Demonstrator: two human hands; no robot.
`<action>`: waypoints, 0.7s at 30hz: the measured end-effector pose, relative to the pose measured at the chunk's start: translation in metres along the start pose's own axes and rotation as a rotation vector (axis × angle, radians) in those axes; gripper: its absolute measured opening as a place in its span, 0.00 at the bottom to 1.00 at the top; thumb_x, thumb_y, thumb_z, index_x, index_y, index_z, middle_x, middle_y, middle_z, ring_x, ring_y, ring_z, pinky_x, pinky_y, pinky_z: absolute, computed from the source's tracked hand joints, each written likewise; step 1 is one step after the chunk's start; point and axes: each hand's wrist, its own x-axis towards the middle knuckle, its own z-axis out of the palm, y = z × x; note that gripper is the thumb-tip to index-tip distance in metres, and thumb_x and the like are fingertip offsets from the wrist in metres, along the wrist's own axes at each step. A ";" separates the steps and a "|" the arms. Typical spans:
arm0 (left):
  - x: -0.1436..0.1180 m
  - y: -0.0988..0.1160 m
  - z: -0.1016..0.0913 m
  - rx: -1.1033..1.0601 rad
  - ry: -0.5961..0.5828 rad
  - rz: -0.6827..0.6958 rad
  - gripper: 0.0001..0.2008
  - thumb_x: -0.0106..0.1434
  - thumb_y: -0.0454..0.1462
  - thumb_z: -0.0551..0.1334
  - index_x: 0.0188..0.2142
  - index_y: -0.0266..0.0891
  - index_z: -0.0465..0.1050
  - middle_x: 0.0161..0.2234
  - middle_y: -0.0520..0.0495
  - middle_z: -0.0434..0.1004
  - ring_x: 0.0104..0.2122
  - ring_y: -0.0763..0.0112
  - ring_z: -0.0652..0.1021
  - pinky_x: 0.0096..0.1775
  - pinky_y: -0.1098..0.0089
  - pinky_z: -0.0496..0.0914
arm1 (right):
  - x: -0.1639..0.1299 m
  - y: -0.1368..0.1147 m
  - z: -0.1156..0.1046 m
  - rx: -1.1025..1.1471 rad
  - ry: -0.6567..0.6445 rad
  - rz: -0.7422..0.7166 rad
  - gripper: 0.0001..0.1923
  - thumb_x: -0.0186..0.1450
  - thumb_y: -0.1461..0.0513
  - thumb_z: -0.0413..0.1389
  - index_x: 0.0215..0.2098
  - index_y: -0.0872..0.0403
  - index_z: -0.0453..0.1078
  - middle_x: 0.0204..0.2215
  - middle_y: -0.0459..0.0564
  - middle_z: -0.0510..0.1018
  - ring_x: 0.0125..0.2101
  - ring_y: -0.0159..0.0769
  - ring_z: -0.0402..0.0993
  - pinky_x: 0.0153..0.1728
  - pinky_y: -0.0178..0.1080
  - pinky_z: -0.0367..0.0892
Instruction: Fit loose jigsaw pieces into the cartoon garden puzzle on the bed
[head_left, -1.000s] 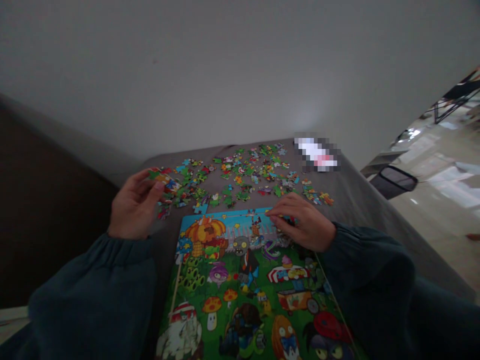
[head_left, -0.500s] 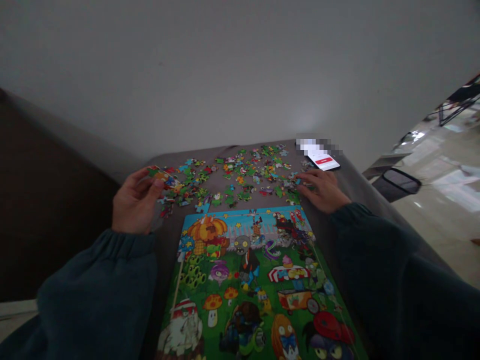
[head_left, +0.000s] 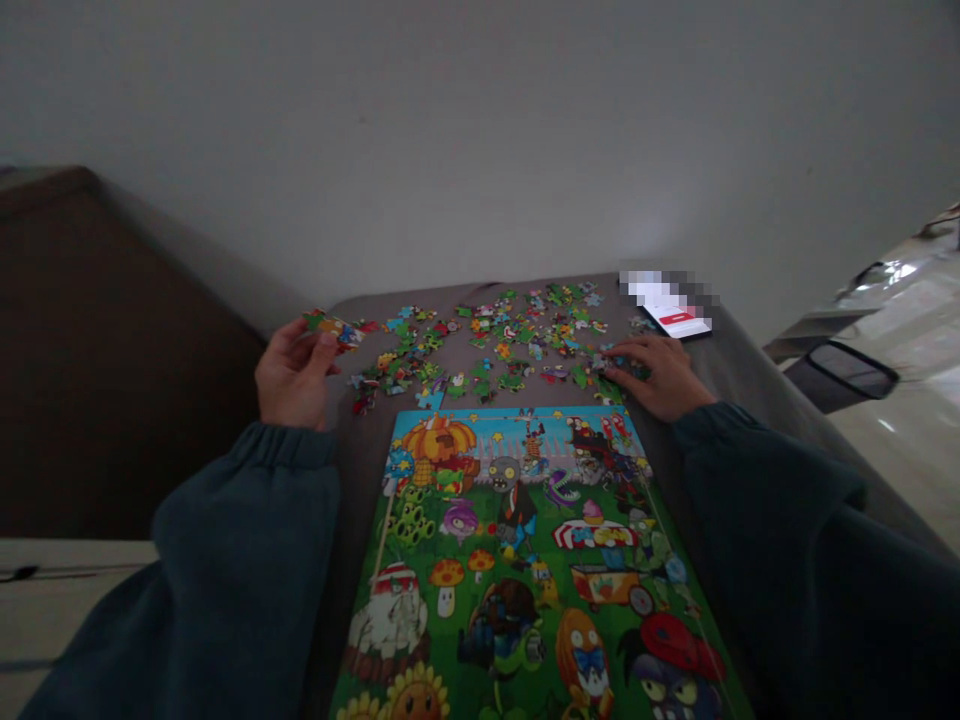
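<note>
Fingers of my left hand (head_left: 292, 372) pinch a few joined pieces (head_left: 334, 328), lifted just left of the loose pile (head_left: 487, 345) — beyond the picture board (head_left: 517, 560). My right hand (head_left: 656, 375) lies flat, fingers together, on the pile's right edge — near a phone (head_left: 679, 318).

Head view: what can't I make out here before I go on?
- Phone: screen top pixelated, unreadable.
- Loose pieces: too small and dim to tell shapes.
- Right hand: fingers cover the pieces beneath; grip unclear.
- Left hand: holds joined pieces, count unclear.
- Puzzle picture: near end cut off by bottom edge.
</note>
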 end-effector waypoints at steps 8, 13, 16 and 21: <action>-0.003 0.002 0.005 0.021 0.001 -0.027 0.23 0.49 0.44 0.73 0.43 0.42 0.73 0.34 0.50 0.81 0.30 0.69 0.80 0.24 0.72 0.65 | -0.001 -0.004 -0.005 0.094 0.051 -0.068 0.12 0.66 0.54 0.57 0.41 0.50 0.78 0.42 0.55 0.81 0.47 0.52 0.73 0.53 0.57 0.62; -0.003 0.003 0.007 0.015 0.001 -0.035 0.23 0.48 0.43 0.74 0.42 0.40 0.73 0.33 0.50 0.81 0.29 0.70 0.79 0.24 0.74 0.65 | -0.001 -0.008 -0.008 0.153 0.040 -0.074 0.11 0.64 0.56 0.57 0.40 0.52 0.78 0.39 0.55 0.82 0.44 0.51 0.74 0.51 0.55 0.64; -0.003 0.005 0.008 0.019 0.006 -0.040 0.24 0.47 0.43 0.75 0.42 0.40 0.73 0.32 0.50 0.81 0.28 0.71 0.79 0.23 0.75 0.65 | 0.000 -0.013 -0.012 0.200 0.030 -0.047 0.10 0.64 0.56 0.57 0.38 0.51 0.78 0.39 0.54 0.82 0.44 0.49 0.74 0.51 0.55 0.65; -0.004 0.005 0.009 0.025 0.000 -0.039 0.26 0.45 0.43 0.75 0.42 0.38 0.73 0.32 0.50 0.80 0.27 0.71 0.79 0.22 0.76 0.66 | -0.004 -0.031 -0.032 0.456 -0.038 0.098 0.16 0.62 0.50 0.60 0.39 0.53 0.77 0.34 0.53 0.81 0.33 0.41 0.76 0.38 0.46 0.71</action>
